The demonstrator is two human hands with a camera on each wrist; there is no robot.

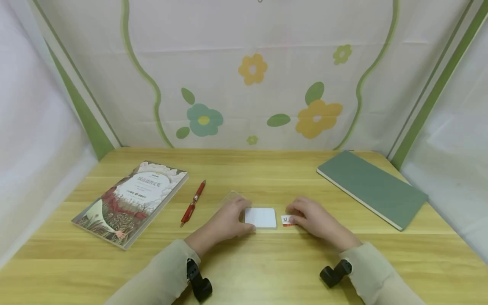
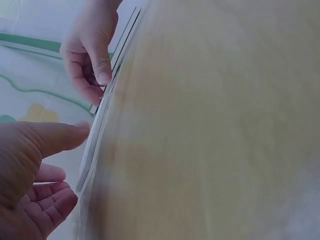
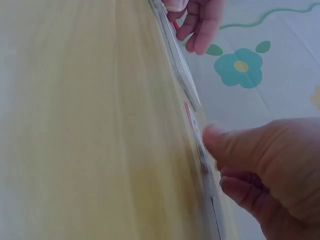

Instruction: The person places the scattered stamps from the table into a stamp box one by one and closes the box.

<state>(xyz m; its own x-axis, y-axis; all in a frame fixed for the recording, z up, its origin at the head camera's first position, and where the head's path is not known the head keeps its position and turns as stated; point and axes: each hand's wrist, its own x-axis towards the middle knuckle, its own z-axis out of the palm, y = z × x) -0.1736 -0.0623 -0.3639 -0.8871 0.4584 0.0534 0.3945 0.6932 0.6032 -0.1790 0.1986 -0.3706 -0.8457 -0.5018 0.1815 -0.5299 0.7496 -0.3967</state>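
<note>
A white rounded rectangular piece (image 1: 261, 217), like a card or flat case, lies on the table between the hands. My left hand (image 1: 228, 218) is at its left end, thumb near the front corner and fingers near the back. In the left wrist view the left thumb (image 2: 62, 137) stands apart from the loosely bent fingers. A small white-and-red card (image 1: 286, 220) marked with a "U" lies right of the white piece. My right hand (image 1: 314, 218) is over its right side, the thumb tip covering part of it. The right wrist view shows the right thumb (image 3: 240, 147) beside the card.
Clear plastic (image 1: 230, 195) shows behind the left hand. On the left are a red pen (image 1: 193, 203) and an illustrated book (image 1: 133, 201). A green hardcover book (image 1: 371, 188) lies on the right of the wooden table (image 1: 263, 271). A flowered cloth (image 1: 259, 106) hangs behind.
</note>
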